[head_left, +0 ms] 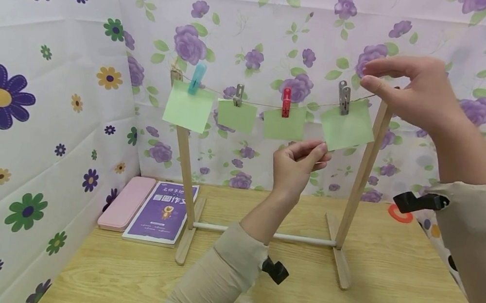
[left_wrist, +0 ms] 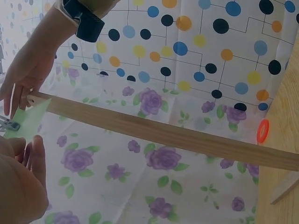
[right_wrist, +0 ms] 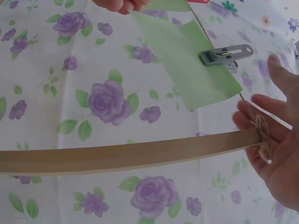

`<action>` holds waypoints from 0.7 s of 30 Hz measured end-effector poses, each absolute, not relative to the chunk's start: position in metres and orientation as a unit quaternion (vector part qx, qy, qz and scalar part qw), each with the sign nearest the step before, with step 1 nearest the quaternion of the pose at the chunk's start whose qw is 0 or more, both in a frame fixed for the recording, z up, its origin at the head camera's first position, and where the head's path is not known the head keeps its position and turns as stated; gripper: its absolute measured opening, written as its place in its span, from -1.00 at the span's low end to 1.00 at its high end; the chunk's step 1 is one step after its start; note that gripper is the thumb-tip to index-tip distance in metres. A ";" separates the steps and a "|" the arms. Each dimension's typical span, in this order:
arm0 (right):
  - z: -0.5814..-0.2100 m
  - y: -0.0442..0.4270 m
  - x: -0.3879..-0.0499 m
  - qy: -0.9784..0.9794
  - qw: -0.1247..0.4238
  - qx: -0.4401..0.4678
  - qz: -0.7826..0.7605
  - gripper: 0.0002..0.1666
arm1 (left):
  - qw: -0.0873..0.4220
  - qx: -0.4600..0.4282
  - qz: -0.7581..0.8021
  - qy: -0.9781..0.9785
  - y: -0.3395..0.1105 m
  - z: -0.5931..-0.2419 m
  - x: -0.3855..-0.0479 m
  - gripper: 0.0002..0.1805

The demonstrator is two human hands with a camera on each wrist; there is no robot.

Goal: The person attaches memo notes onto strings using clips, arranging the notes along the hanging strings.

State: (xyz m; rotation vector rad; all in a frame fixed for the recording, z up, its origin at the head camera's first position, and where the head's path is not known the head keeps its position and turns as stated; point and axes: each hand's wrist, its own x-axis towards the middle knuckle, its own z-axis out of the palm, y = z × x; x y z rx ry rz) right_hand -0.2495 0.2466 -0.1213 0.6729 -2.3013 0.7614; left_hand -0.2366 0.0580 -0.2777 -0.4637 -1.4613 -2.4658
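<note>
Several green paper notes hang by clips along a thin twine (head_left: 315, 105) on a wooden frame. My left hand (head_left: 296, 169) pinches the lower left corner of the rightmost green note (head_left: 346, 125), which hangs tilted under a grey metal clip (head_left: 344, 100). Up at the top of the right post (head_left: 365, 183), my right hand (head_left: 420, 90) has its thumb and fingers spread apart. The right wrist view shows this right hand (right_wrist: 280, 126) beside the twine knot (right_wrist: 262, 135) at the post's end, gripping nothing; the grey clip (right_wrist: 224, 55) is just apart from its thumb.
Left along the twine are a red clip (head_left: 286, 102), another metal clip (head_left: 238, 95) and a blue clip (head_left: 197, 79), each with a note. A pink case (head_left: 127, 204) and a purple book (head_left: 160, 214) lie left; a red ring (head_left: 399, 214) sits at the back right. Patterned cloth surrounds the table.
</note>
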 end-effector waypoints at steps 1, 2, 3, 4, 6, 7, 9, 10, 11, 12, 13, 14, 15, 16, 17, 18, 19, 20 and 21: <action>-0.123 0.247 -0.249 -0.861 0.328 0.249 0.299 -0.59 | 0.116 -0.158 -0.843 -0.501 0.058 -0.279 -0.237 -0.88; -0.125 0.247 -0.248 -0.846 0.354 0.247 0.312 -0.60 | 0.113 -0.159 -0.843 -0.502 0.057 -0.281 -0.237 -0.87; -0.127 0.248 -0.247 -0.832 0.380 0.242 0.325 -0.61 | 0.111 -0.158 -0.842 -0.504 0.056 -0.283 -0.237 -0.86; -0.129 0.248 -0.245 -0.815 0.407 0.236 0.338 -0.63 | 0.110 -0.158 -0.841 -0.506 0.055 -0.285 -0.237 -0.86; -0.135 0.248 -0.242 -0.780 0.462 0.229 0.355 -0.65 | 0.107 -0.158 -0.837 -0.512 0.052 -0.289 -0.236 -0.83; -0.138 0.247 -0.240 -0.763 0.485 0.225 0.364 -0.67 | 0.104 -0.159 -0.835 -0.516 0.050 -0.291 -0.235 -0.82; -0.147 0.246 -0.236 -0.736 0.517 0.222 0.375 -0.69 | 0.099 -0.159 -0.828 -0.528 0.046 -0.295 -0.233 -0.81; -0.153 0.245 -0.233 -0.726 0.529 0.223 0.379 -0.69 | 0.097 -0.162 -0.822 -0.537 0.043 -0.298 -0.231 -0.82; -0.159 0.244 -0.231 -0.714 0.540 0.227 0.383 -0.69 | 0.095 -0.165 -0.814 -0.549 0.039 -0.301 -0.230 -0.82; -0.166 0.242 -0.228 -0.702 0.548 0.235 0.390 -0.69 | 0.094 -0.170 -0.803 -0.563 0.036 -0.304 -0.228 -0.83; -0.173 0.240 -0.225 -0.689 0.553 0.239 0.402 -0.68 | 0.096 -0.175 -0.791 -0.578 0.032 -0.308 -0.226 -0.83; -0.180 0.239 -0.223 -0.678 0.558 0.247 0.410 -0.65 | 0.098 -0.179 -0.776 -0.597 0.028 -0.312 -0.225 -0.83; -0.187 0.237 -0.220 -0.666 0.562 0.256 0.419 -0.61 | 0.103 -0.186 -0.758 -0.617 0.023 -0.316 -0.222 -0.83; -0.194 0.234 -0.216 -0.651 0.564 0.261 0.435 -0.60 | 0.107 -0.190 -0.738 -0.638 0.018 -0.320 -0.220 -0.80; -0.201 0.232 -0.213 -0.641 0.564 0.268 0.446 -0.57 | 0.112 -0.193 -0.717 -0.660 0.012 -0.325 -0.218 -0.78; -0.210 0.229 -0.211 -0.631 0.565 0.274 0.456 -0.54 | 0.119 -0.195 -0.695 -0.682 0.005 -0.331 -0.215 -0.76; -0.219 0.227 -0.208 -0.627 0.563 0.277 0.462 -0.52 | 0.125 -0.198 -0.672 -0.702 -0.002 -0.337 -0.213 -0.74; -0.229 0.226 -0.206 -0.626 0.558 0.281 0.466 -0.52 | 0.130 -0.200 -0.649 -0.722 -0.009 -0.343 -0.210 -0.72; -0.241 0.226 -0.205 -0.630 0.552 0.284 0.467 -0.53 | 0.138 -0.202 -0.625 -0.741 -0.017 -0.350 -0.206 -0.70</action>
